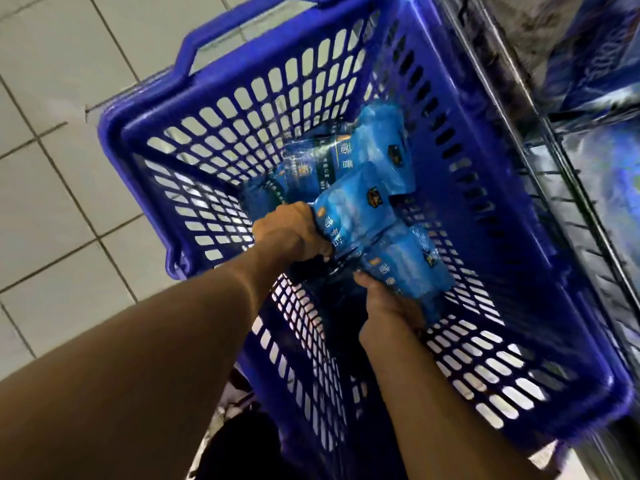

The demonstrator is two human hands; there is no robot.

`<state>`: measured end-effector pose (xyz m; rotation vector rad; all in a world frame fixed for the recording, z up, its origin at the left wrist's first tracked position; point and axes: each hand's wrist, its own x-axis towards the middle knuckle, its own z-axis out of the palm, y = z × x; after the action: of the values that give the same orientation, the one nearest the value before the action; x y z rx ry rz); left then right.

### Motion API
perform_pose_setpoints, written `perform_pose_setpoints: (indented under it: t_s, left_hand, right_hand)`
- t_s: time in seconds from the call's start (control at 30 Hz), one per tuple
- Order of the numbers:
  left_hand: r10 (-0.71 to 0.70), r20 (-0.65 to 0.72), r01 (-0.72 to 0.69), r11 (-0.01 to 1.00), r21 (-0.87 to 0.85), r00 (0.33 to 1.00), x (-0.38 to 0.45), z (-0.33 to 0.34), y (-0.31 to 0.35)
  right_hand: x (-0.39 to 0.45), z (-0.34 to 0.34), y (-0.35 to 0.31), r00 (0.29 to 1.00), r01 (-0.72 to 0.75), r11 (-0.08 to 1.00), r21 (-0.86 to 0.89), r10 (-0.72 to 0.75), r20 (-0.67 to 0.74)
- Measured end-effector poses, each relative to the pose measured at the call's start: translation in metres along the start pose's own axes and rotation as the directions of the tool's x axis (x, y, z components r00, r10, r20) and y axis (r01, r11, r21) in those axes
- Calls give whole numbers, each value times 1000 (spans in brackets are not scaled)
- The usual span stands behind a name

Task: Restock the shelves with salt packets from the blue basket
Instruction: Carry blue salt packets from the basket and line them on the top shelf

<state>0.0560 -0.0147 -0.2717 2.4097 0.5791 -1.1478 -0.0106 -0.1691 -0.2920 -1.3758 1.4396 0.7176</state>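
Blue basket (145,133) deep, left hand (291,233) grips one salt packet (360,209), right hand (388,306) fingers curl round another (412,268); lift both straight up, clearing basket wall.

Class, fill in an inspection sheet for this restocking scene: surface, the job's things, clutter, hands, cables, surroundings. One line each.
Surface: pale tiled floor under the basket.
Job's things: blue basket, slotted walls, holding several blue salt packets; more blue packets on the shelf at right, blurred.
Clutter: nothing seen.
Hands: left hand grips one packet; right hand holds another packet from below; both inside the basket.
Cables: nothing seen.
Surroundings: wire-edged shelving right of the basket; a dark, indistinct shape at bottom centre.
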Motion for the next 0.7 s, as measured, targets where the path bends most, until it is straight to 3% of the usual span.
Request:
perform_pose_setpoints:
  t_s: [0.1,0.27,0.37,0.47,0.6,0.7]
  left_hand:
    - [-34,77,39,997,-69,996,-3,-6,-9]
    - [-41,138,99,889,-447,990,-25,-19,-15]
    - [26,163,82,780,-620,986,-61,-37,-8]
    - [101,123,43,574,-818,987,-123,-59,-7]
    - [-10,129,126,301,-945,992,-222,-85,-17]
    - [-88,159,171,154,-973,983,-299,-115,-25]
  right_hand:
    - [-6,-8,-1,987,12,999,32,-7,-163]
    - [-38,-26,0,969,174,982,-74,-184,-166]
    - [-68,-53,0,980,198,980,-2,-198,-31]
    - [-116,-87,-5,979,102,990,96,-117,168]
    - [-206,-133,-17,903,-82,984,156,7,430]
    - [-281,-158,-27,818,-116,957,267,-61,572]
